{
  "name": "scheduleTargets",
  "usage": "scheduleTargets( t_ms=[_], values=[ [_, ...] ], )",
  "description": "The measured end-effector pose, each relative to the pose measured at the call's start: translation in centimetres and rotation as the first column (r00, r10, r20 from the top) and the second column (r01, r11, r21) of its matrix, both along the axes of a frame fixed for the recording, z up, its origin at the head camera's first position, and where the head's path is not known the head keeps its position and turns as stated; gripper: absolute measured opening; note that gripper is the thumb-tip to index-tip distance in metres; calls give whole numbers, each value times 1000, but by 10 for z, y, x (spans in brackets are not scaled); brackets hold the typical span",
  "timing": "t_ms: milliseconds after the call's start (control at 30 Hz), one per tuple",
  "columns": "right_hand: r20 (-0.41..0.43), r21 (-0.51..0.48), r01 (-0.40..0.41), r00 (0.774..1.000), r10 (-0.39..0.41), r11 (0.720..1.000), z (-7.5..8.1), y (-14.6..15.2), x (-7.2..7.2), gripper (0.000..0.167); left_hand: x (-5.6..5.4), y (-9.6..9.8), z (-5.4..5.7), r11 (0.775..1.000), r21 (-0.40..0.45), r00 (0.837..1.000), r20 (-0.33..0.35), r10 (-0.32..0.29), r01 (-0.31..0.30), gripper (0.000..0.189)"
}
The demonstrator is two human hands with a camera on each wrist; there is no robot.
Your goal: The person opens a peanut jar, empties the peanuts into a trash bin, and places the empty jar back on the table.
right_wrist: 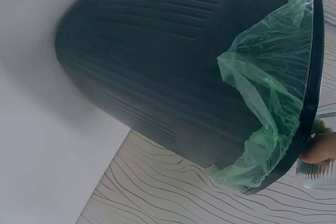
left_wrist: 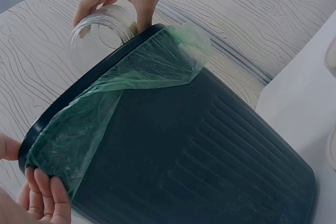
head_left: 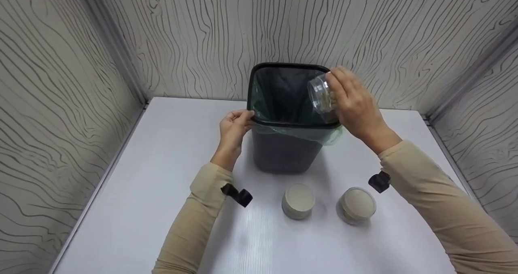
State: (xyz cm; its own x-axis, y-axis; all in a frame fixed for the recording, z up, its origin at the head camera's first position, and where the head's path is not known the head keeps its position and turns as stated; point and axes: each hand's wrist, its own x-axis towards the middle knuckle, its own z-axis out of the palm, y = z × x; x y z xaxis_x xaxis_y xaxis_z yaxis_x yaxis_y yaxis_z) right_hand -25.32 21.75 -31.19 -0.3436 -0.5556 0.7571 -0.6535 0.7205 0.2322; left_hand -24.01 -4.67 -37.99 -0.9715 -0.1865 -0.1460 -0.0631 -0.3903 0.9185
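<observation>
A dark trash bin, lined with a thin green plastic bag, stands on the white table. My left hand pinches the bin's rim at its near left corner, thumb on one side and fingers curled against the bag's folded edge. At the right side of the opening, my right hand grips a clear jar. The jar is tilted on its side, its mouth facing left over the bin. In the left wrist view the jar shows just beyond the rim, with fingers around it.
Two round jars with pale tops, one in the middle and another to its right, stand on the table in front of the bin. Wood-grain patterned panels enclose the table at the back and both sides.
</observation>
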Motion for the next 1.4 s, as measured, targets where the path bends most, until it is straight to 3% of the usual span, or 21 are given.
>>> scheduleTargets(
  t_ms=[500,867,1167,1400],
  values=[
    [-23,78,-2,1000,4,997,1,2,-1,54,1,0,0,1000,-21,1000,6,9,-9,6],
    [-29,55,-27,999,29,998,0,3,-1,56,0,0,1,1000,-23,1000,16,11,-11,6],
    [-37,122,-30,999,35,992,-1,4,-4,46,-1,1,0,1000,0,1000,0,-1,1,6],
    [-51,148,-46,997,54,988,-1,5,-6,48,-2,2,-1,1000,2,1000,0,1,-1,6]
  ],
)
